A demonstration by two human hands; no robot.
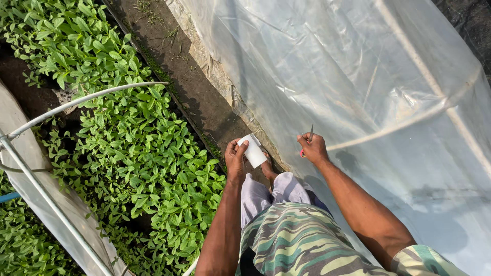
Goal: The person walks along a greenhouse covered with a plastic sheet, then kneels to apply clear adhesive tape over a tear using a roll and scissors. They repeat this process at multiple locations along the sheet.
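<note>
My left hand (235, 157) grips a small white cup-shaped container (253, 150), held out over the dirt path in front of my knees. My right hand (313, 148) is closed round a thin tool with a red handle and a grey metal tip (310, 133) that points upward. That hand sits right at the edge of a clear plastic sheet (368, 87) stretched over hoops. The two hands are about a hand's width apart. My bare foot shows just below the container.
A dense bed of green seedlings (128, 138) fills the left side, crossed by a white curved hoop (87, 99). A narrow bare soil path (189, 76) runs between the seedlings and the plastic tunnel. More plastic and a pipe lie at the lower left.
</note>
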